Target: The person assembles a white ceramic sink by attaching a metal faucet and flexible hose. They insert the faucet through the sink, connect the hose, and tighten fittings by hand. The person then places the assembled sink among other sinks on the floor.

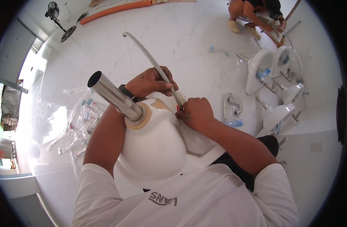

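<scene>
A white washbasin lies upside down on my lap, its underside facing up. From its drain sticks a shiny metal drain pipe, slanting up and left, with a beige ring at its base. My left hand is closed around a grey flexible hose, whose free end points up and away. My right hand is closed at the hose's lower end, against the back of the basin. A small red bit shows by its fingertips; the fitting itself is mostly hidden by the fingers.
Several white washbasins with metal pipes stand on the right. A bagged pipe trap lies nearer. Clear plastic wrapping is strewn on the left. Another person crouches at the far right. A fan and an orange tube are farther back.
</scene>
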{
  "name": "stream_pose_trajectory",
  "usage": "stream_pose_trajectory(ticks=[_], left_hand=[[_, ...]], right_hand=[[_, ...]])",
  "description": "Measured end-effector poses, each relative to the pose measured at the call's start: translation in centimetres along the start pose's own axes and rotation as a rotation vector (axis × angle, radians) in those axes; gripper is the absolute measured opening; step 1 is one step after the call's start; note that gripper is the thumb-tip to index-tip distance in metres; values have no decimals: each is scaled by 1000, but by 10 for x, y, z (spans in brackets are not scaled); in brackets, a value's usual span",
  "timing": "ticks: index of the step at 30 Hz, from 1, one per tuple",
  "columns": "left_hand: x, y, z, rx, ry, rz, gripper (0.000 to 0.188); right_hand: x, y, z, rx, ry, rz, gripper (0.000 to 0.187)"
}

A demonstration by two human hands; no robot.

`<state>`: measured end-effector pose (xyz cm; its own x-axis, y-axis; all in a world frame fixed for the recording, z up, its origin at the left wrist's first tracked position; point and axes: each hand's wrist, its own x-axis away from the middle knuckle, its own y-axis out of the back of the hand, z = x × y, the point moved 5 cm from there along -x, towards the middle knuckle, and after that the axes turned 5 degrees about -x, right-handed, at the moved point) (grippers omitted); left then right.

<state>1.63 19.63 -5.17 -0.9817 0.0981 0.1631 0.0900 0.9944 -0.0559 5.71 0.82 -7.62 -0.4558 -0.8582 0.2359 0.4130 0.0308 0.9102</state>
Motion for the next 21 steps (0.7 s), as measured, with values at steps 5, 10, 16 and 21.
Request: stream_pose_trajectory(ticks=[5, 10, 16, 21], left_hand=[[2, 1, 1, 7, 3, -16, 21], [0, 2, 1, 3, 9, -1, 22], [2, -1, -1, 56, -15, 20, 22], [3, 1, 0, 30, -14, 20, 22]], right_hand=[[-14, 32, -18, 21, 230, 211, 30], [-37, 32, -29, -179, 282, 498, 65], [-51, 25, -31, -515, 241, 703, 60], [-54, 27, -29, -353, 340, 570, 56]])
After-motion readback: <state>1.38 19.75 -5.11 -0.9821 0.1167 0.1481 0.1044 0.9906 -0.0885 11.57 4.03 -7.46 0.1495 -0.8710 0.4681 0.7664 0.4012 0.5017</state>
